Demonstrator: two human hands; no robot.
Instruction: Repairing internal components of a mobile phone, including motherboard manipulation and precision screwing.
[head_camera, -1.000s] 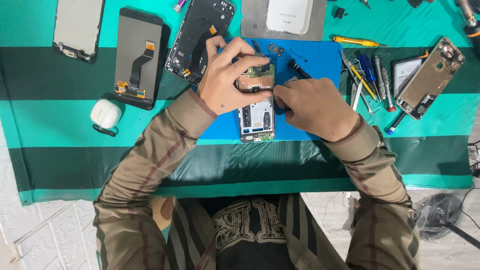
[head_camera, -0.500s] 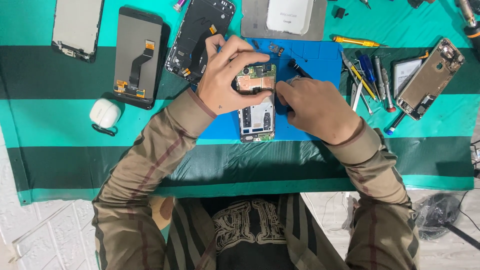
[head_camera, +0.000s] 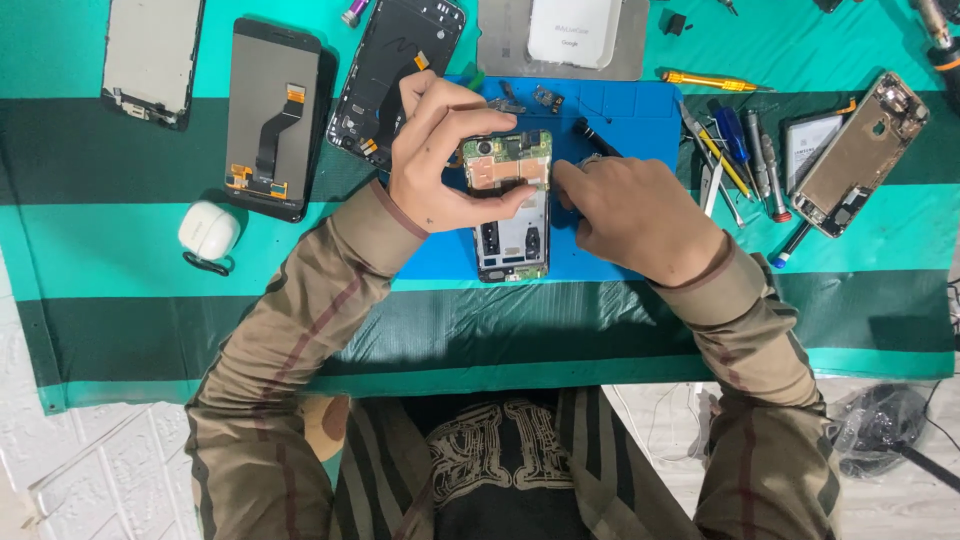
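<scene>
barely shifted | left hand (head_camera: 440, 160) pinching opened phone (head_camera: 510, 205) | right hand (head_camera: 630, 215) grip hidden, tool unclear

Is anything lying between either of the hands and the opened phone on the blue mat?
Nothing visible. The left hand already grips the opened phone at its upper end, and the right hand touches its right edge. The loose small parts lie above it on the blue mat, clear of both hands.

My head camera looks straight down from close above; my lap sits below the desk (head_camera: 120, 300) near edge.
</scene>
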